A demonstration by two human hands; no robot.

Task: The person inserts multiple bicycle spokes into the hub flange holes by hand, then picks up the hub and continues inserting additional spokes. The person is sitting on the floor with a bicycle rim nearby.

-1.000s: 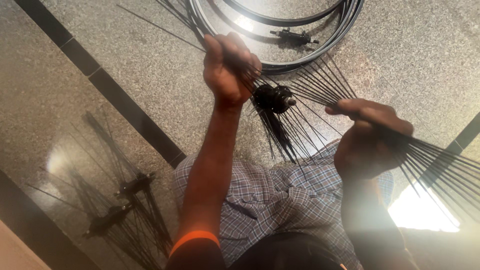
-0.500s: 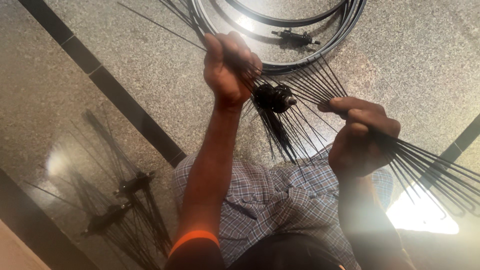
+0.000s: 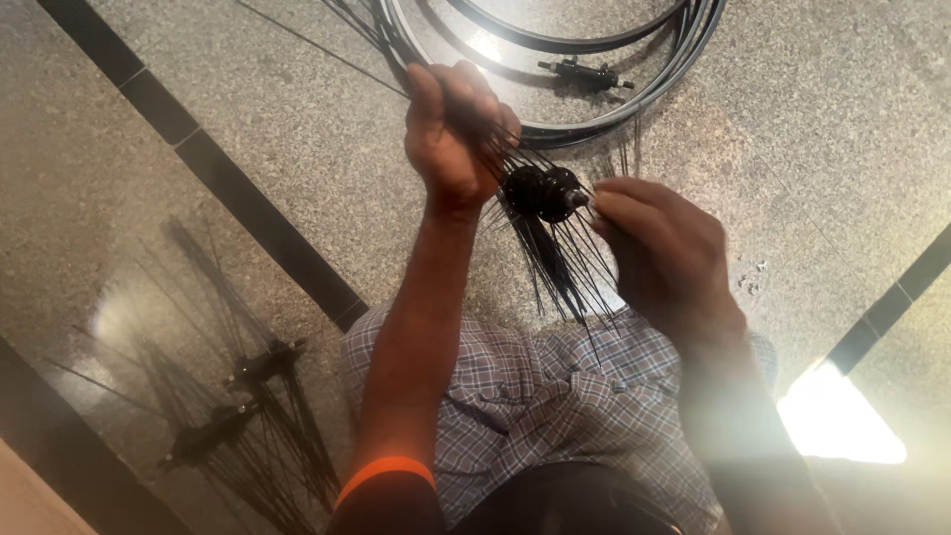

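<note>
Leftmost, two spare hubs with black spokes fanned out lie on the polished stone floor, which is crossed by dark inlay strips. Next to the right, the left forearm rises from an orange band near the bottom edge up to the left hand. The left hand is closed in a fist around a bundle of thin black spokes; the fingers curl fully over them, and loose ends of the bundle pass out above the fist. Directly right of the fist, held off the floor between the two hands, is the black hub, with spokes hanging from its flanges toward a checked shirt below. The right hand is just right of the hub, fingers bent and gathered, with the fingertips touching the hub's end; whether they pinch a single spoke cannot be told, as the fingers hide the contact. Beyond the hands, at the top of the view, black rims lie stacked on the floor, with a small black axle part inside their ring. Far right, a bright patch of sunlight falls on the floor.
</note>
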